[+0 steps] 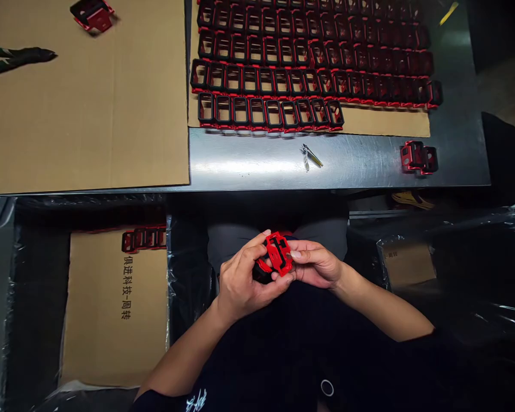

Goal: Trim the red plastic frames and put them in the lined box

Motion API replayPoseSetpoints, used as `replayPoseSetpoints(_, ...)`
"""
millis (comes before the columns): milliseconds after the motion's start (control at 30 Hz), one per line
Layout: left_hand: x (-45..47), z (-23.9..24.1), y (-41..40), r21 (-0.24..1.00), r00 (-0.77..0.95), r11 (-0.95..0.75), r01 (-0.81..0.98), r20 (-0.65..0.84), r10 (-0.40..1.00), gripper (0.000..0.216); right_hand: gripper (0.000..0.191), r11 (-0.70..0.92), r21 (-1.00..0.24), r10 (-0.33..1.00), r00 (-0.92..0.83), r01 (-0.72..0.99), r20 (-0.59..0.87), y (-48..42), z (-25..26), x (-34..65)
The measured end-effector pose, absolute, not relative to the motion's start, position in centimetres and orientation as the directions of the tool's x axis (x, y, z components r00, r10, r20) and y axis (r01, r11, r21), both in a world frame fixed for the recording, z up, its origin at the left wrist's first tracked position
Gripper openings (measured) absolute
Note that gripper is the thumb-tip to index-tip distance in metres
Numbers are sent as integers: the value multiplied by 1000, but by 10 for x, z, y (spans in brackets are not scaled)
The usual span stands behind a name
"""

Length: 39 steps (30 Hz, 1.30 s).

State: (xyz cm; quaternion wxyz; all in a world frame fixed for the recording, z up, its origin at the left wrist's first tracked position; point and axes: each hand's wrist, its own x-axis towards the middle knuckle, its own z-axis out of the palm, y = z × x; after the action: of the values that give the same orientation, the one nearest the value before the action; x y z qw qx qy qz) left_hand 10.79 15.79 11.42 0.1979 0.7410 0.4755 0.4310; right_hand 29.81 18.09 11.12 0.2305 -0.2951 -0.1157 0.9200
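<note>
Both hands meet over my lap, below the table edge, around a small red and black plastic frame part [277, 254]. My left hand [240, 283] wraps its fingers round the part's lower left side, thumb along the bottom. My right hand [320, 266] pinches the part's right edge with thumb and fingers. The part's red face points up toward the camera.
On the steel table [249, 163], several rows of the same red and black frames [309, 63] stand on cardboard. A lone frame [418, 157] lies at the right, another [93, 14] at far left by dark pliers [17, 57]. Tweezers [311, 155] lie mid-table. A cardboard box [115, 309] sits lower left.
</note>
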Motion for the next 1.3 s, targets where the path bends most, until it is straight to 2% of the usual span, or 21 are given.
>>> replayPoseSetpoints(300,107,113,158,665,204,-525,531,502,841,59,52,-852,-413,503,-722,-322,-475,179,110,300)
replayPoseSetpoints(567,106,109,159,717,210,-519,465,481,851,54,51,-816,-460,560,-677,-350,-477,177,116,300)
replayPoseSetpoints(700,104,106,157,752,234,-492,438,433,870,51,45,-772,-522,620,-614,-363,-489,176,118,298)
replayPoseSetpoints(767,100,103,156,783,247,-464,414,394,885,52,43,-726,-599,664,-570,-338,-484,178,121,298)
replayPoseSetpoints(833,93,101,157,837,233,-395,379,327,916,56,36,-609,-756,746,-498,-241,-442,181,127,301)
replayPoseSetpoints(900,84,101,159,904,215,-297,306,239,947,63,29,-380,-924,835,-444,-41,-323,187,136,305)
replayPoseSetpoints(933,80,103,161,926,220,-263,271,206,953,64,26,-236,-970,862,-446,67,-240,191,140,306)
replayPoseSetpoints(1033,74,114,164,928,259,-253,274,182,949,49,23,153,-958,838,-545,244,-5,203,148,306)
replayPoseSetpoints(1167,63,120,157,889,209,-199,413,120,971,33,31,427,-872,755,-624,237,200,212,144,292)
replayPoseSetpoints(1233,41,112,152,854,25,-17,520,5,1000,35,38,486,-839,736,-632,244,243,213,139,286)
replayPoseSetpoints(1267,22,105,150,814,-129,122,567,-59,990,37,41,495,-830,738,-630,258,244,212,136,284)
replayPoseSetpoints(1300,0,98,150,744,-356,320,587,-117,927,40,41,488,-827,746,-626,278,229,211,133,284)
